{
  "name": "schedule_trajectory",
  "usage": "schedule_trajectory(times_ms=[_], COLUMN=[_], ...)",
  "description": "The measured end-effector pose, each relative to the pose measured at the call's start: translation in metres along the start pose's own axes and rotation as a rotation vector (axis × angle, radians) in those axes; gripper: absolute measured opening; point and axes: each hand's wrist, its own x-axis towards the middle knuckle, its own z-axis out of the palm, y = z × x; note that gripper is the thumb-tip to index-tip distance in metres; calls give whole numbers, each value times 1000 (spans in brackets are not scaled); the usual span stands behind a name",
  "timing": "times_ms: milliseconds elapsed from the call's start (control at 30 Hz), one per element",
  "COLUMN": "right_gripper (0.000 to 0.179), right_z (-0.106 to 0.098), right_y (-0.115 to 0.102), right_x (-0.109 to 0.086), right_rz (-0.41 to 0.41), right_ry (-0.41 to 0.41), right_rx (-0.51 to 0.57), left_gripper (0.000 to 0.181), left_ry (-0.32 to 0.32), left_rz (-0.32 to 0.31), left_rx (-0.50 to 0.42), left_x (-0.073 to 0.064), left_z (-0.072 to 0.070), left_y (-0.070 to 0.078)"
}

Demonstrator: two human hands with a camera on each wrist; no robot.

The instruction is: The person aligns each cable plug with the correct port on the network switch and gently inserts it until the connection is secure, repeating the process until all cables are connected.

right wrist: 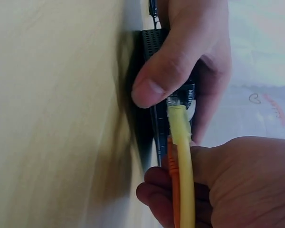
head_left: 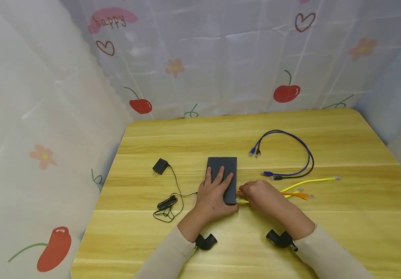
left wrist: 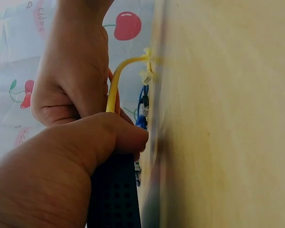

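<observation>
Your left hand (head_left: pixel 215 195) is covering part of the black box (head_left: pixel 230 166). Your right hand (head_left: pixel 260 195) is hiding the middle of the orange cable (head_left: pixel 296 195). The left wrist view is cutting off the box, and the head view your sleeves (head_left: pixel 169 252).

We counted 1 black box (head_left: pixel 231 190), 1 power adapter (head_left: pixel 160 166).
Network leads: we saw 1 blue cable (head_left: pixel 303 144), 1 black cable (head_left: pixel 313 164), 1 orange cable (head_left: pixel 292 194); couldn't tally yellow cables (head_left: pixel 306 182).
</observation>
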Motion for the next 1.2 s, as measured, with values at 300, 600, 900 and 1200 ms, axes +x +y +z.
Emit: schedule_trajectory(times_ms=[300, 600, 900, 1200], right_gripper=[9, 16, 14, 22], right_z=[7, -2, -34, -35], right_y=[0, 16, 57, 73], right_x=[0, -15, -51, -80], right_rz=[14, 84, 117, 128], right_ry=[34, -30, -45, -40], right_rx=[31, 150, 128, 98], left_gripper=[98, 96, 95, 95], left_ry=[27, 15, 2, 13], left_rz=[29, 47, 47, 50], left_rx=[55, 88, 83, 80], left_x=[1, 0, -2, -2], left_z=[1, 4, 5, 3], left_y=[4, 1, -2, -2])
